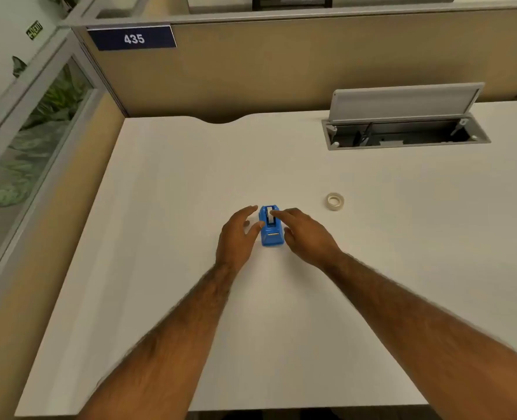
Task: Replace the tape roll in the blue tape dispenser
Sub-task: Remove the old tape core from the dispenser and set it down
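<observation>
From the head view, the job looks barely begun. The blue tape dispenser (270,226) stands on the white desk (190,183), roughly in the middle, with its cutter end toward the person and a pale roll or strip showing in its top slot, so I judge the roll inside has not been lifted out yet. The left hand (237,234) is beside the dispenser's left flank, fingers spread and loose, thumb at or just against the blue side; it grips nothing. The right hand (304,234) is on the other side, also spread, with a fingertip reaching onto the top of the dispenser where the roll sits; whether it presses the roll or only hovers over it I cannot tell, but it has not closed on anything. The spare tape roll (335,201) lies flat on the desk, off to the right and a little farther back, well apart from both hands and untouched. What is left, as I read it: pull the roll out, drop the spare one in, thread its end to the cutter. As for containers, the dispenser holds its roll, and the cable hatch (405,133) in the desk's back right stands with its lid up; inside I see only dark fittings, too dim to name.
</observation>
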`<action>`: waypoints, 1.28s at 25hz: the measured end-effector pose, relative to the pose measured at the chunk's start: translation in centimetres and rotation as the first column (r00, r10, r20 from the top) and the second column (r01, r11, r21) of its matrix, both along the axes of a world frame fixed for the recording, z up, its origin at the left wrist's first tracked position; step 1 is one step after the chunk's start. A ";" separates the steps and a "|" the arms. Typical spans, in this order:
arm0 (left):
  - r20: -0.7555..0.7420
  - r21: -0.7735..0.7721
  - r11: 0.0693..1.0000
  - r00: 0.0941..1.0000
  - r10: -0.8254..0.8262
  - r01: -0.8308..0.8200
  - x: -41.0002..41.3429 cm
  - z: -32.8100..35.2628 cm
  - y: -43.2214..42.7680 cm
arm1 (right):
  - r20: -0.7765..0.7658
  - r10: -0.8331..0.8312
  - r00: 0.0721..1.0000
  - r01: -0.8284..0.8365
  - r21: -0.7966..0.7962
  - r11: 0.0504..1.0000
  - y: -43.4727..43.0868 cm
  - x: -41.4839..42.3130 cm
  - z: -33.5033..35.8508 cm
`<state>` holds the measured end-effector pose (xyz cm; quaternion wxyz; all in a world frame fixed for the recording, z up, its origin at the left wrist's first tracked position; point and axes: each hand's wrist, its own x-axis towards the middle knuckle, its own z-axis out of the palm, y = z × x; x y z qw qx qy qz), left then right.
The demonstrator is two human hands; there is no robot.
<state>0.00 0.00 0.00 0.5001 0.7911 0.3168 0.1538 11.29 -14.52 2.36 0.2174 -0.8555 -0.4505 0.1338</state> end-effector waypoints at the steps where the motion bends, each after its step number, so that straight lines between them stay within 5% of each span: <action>1: 0.011 -0.019 1.000 1.000 -0.010 0.011 0.3 -0.1 0.1 | 0.001 0.005 1.000 -0.005 -0.012 1.000 0.4 0.2 0.0; 13: -0.096 0.028 0.996 0.992 -0.084 0.087 2.7 -0.9 0.8 | -0.070 0.006 0.998 -0.009 -0.040 0.999 2.5 1.9 -0.8; 22: -0.150 0.085 0.982 0.976 -0.155 0.169 3.1 -1.0 1.2 | -0.455 -0.247 0.855 0.322 0.094 0.942 3.8 2.5 -1.9; 32: -0.168 0.055 0.988 0.976 -0.136 0.147 3.7 -0.6 1.4 | -0.462 -0.264 0.847 0.339 0.086 0.937 4.1 2.8 -2.0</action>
